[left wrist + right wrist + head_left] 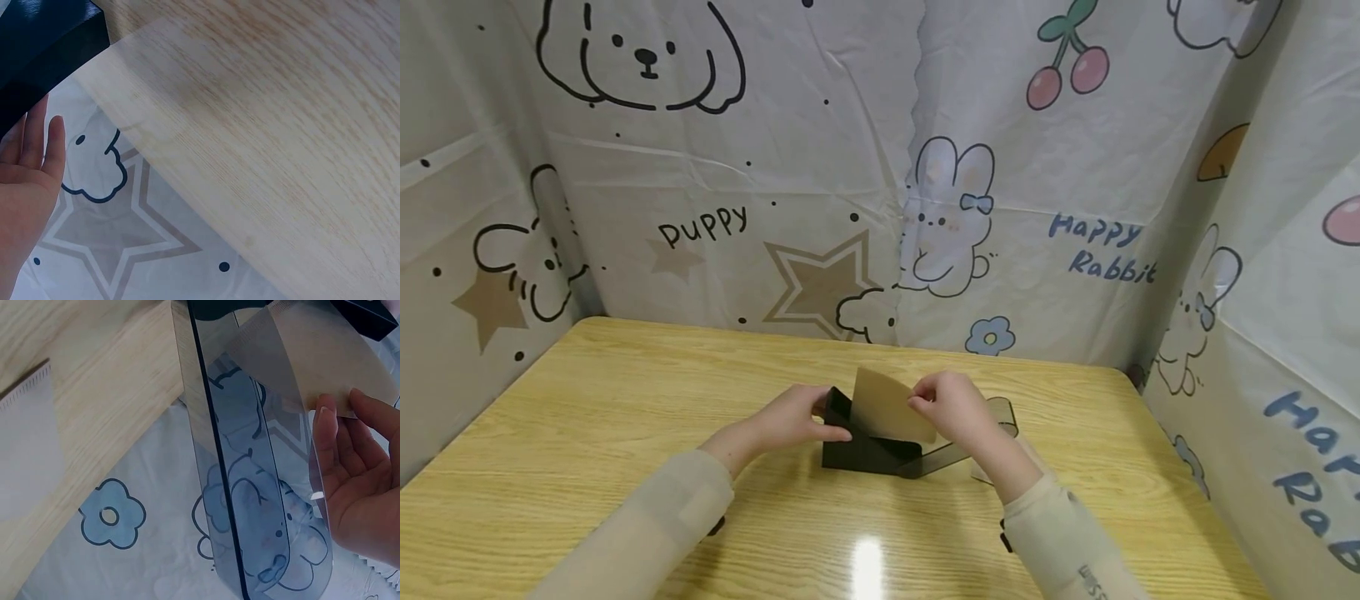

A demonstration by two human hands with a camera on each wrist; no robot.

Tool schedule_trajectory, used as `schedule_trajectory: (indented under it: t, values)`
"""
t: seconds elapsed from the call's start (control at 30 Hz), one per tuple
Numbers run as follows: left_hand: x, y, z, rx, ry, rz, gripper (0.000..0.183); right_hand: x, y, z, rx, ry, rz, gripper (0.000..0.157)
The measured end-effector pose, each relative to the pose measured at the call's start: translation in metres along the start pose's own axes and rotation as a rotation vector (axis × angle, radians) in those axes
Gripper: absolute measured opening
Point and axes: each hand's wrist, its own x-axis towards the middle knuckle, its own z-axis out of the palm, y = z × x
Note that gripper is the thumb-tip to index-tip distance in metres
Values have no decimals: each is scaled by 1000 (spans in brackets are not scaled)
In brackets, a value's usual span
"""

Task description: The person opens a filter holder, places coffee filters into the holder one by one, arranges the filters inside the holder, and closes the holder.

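Observation:
A black box-shaped holder (859,455) with a see-through hinged lid (945,457) stands on the table, its lid swung out to the right. My left hand (792,415) grips the holder's left end, thumb on the near side. Rising out of the holder is a tan paper coffee filter (883,406). My right hand (953,407) pinches the filter's upper right edge between thumb and fingers. In the right wrist view, the filter (325,356) shows a crimped seam, and the clear lid (215,456) passes beside the hand. The holder's inside is mostly hidden.
Another pale filter with a crimped edge (28,450) lies flat on the wooden table (625,417), partly behind my right forearm in the head view. A cartoon-printed cloth (820,167) hangs along the table's back and sides.

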Motion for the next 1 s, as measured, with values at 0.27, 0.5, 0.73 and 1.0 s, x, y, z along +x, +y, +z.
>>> schedule_trajectory:
  t: [0.27, 0.5, 0.73, 1.0]
  values:
    - [1, 0, 1, 1, -3, -16, 24, 2, 0, 10, 3, -9, -22, 9]
    - [1, -1, 1, 8, 2, -10, 26, 4, 3, 21, -12, -6, -30, 9]
    - [0, -2, 1, 1, 5, 8, 26, 5, 1, 27, 1, -16, -42, 10]
    - [0, -1, 0, -16, 9, 11, 26, 5, 0, 31, 4, -32, -32, 9]
